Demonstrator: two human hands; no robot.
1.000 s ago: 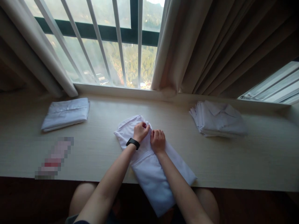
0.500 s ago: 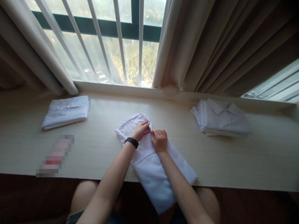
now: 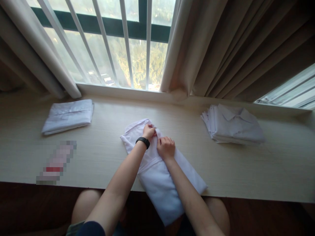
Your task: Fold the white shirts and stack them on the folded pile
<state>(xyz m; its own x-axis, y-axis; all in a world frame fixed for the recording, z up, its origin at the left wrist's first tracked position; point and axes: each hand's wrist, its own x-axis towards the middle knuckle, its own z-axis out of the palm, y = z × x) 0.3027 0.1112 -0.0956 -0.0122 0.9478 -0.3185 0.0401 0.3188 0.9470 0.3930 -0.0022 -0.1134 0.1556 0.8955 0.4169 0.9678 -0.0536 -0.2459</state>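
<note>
A white shirt [image 3: 157, 186] lies partly folded in front of me, its lower end hanging over the table's near edge. Near the collar end, my left hand [image 3: 149, 131] pinches the fabric, fingertips closed on it; a black band is on that wrist. Close on its right, my right hand [image 3: 166, 147] has its fingers curled down on the same shirt, gripping the cloth by the collar. Some of the fingertips are hidden by the hands themselves.
A folded white garment [image 3: 67, 116] rests at the left, and a stack of folded white shirts [image 3: 233, 124] at the right. A blurred-out pinkish item [image 3: 56, 162] lies at the table's [image 3: 246, 170] front left. Curtains [image 3: 209, 49] and a barred window stand behind.
My left hand has turned and drawn its fingers into a tighter pinch near the collar. My right hand has shifted slightly left on the cloth. The shirt has barely moved.
</note>
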